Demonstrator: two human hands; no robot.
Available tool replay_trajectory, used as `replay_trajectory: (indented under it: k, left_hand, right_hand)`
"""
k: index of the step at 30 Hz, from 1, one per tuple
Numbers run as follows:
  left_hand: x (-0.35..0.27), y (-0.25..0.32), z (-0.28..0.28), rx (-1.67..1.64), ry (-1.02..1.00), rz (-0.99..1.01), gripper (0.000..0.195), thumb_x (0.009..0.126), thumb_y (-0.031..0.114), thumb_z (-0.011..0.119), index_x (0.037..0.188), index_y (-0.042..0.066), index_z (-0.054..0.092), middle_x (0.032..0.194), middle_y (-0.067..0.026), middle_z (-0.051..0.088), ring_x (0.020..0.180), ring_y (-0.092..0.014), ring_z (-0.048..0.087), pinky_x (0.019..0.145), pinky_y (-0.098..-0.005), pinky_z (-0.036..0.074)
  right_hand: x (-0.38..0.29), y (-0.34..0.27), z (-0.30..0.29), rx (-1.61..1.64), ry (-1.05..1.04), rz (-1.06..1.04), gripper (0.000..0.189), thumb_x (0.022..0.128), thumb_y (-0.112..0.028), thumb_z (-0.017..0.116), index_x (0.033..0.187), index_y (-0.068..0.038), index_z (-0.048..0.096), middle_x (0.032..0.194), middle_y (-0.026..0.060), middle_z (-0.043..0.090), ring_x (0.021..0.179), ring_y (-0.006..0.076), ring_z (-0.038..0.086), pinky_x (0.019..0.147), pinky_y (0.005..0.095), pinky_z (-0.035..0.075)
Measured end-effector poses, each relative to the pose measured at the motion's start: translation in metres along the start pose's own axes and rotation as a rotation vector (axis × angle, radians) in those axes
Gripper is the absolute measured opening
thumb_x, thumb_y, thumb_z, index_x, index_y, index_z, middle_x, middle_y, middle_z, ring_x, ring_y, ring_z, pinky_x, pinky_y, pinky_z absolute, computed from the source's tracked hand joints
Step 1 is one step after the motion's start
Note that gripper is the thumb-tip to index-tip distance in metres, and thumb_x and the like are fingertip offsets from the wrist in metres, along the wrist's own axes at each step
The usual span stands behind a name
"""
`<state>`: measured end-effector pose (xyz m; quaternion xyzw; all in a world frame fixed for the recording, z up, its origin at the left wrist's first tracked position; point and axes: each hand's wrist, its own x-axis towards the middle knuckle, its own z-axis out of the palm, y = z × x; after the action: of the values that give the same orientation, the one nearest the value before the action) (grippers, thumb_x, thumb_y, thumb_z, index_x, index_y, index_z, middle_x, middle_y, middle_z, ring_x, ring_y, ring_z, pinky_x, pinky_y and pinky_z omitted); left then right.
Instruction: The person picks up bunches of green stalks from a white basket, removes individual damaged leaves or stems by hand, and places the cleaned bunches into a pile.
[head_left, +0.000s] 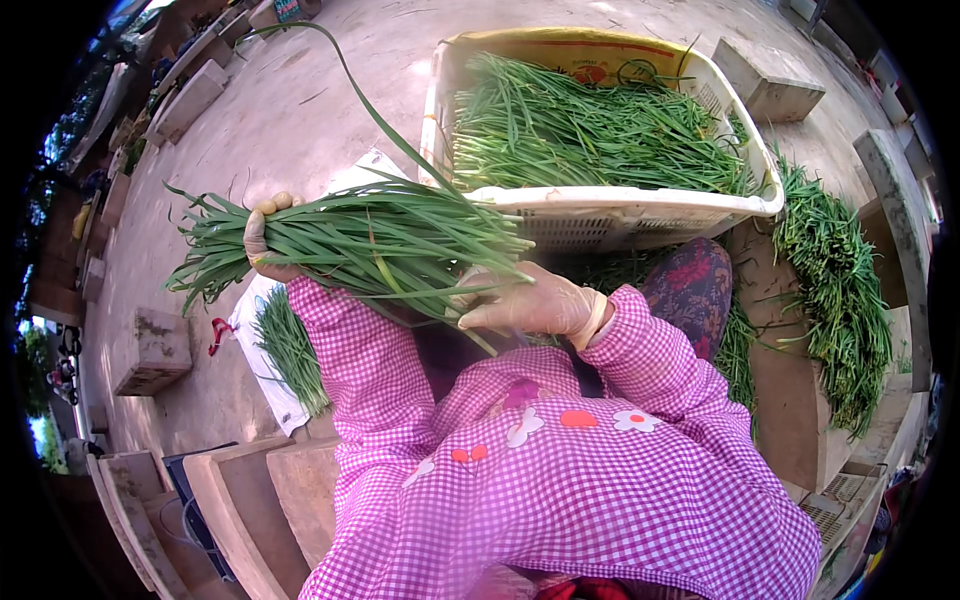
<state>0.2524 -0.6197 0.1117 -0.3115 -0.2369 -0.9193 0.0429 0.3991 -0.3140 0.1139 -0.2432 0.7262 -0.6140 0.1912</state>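
Note:
My left hand (271, 238), in a thin glove, is wrapped around the leafy end of a big bunch of garlic chives (375, 232). The bunch lies crosswise above my lap, its pale stem ends pointing right. One long blade arches up and away from it. At the lower edge of the stem end, my gloved right hand (536, 300) has its thumb and fingers curled on some stalks; part of its fingers is hidden among them. Just beyond the bunch stands a white plastic crate (630, 196), filled with more garlic chives (592, 127) and lined with a yellow printed sack (592, 56).
Left of me, chives (292, 345) lie on a white sheet (259, 360). A long heap of chives (832, 292) lies at the right, beside a board (772, 375). Concrete blocks (154, 352) stand on the floor at left and at far right (772, 82).

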Motion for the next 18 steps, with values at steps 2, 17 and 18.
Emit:
replay_trajectory:
  k: [2, 17, 18]
  left_hand:
    - [-0.004, 0.007, -0.003, 0.072, 0.075, -0.003, 0.033, 0.095, 0.021, 0.047, 0.105, -0.003, 0.067, 0.103, -0.02, 0.067, 0.094, -0.031, 0.064, 0.08, -0.0498, 0.059]
    - [0.003, 0.002, -0.036, 0.132, 0.03, 0.159, 0.034, 0.093, 0.018, 0.053, 0.115, -0.008, 0.06, 0.108, -0.0263, 0.066, 0.088, -0.036, 0.067, 0.074, -0.0485, 0.061]
    - [0.006, 0.001, -0.034, 0.128, 0.009, 0.157, 0.037, 0.094, 0.018, 0.053, 0.118, -0.009, 0.059, 0.11, -0.0268, 0.065, 0.089, -0.037, 0.068, 0.076, -0.0492, 0.061]
  right_hand:
    - [-0.006, -0.002, -0.006, -0.07, 0.02, -0.099, 0.041, 0.086, -0.019, 0.072, 0.12, 0.001, 0.062, 0.116, 0.0117, 0.067, 0.105, 0.0169, 0.061, 0.091, 0.0298, 0.05]
    - [-0.017, -0.005, -0.011, 0.477, 0.12, 0.037, 0.032, 0.089, -0.008, 0.065, 0.121, -0.001, 0.066, 0.119, 0.0056, 0.069, 0.104, 0.0113, 0.061, 0.09, 0.0246, 0.049]
    - [-0.018, 0.003, -0.014, 0.361, 0.141, -0.07, 0.03, 0.09, -0.009, 0.065, 0.119, -0.004, 0.067, 0.113, 0.0051, 0.07, 0.097, 0.0106, 0.062, 0.083, 0.0239, 0.05]
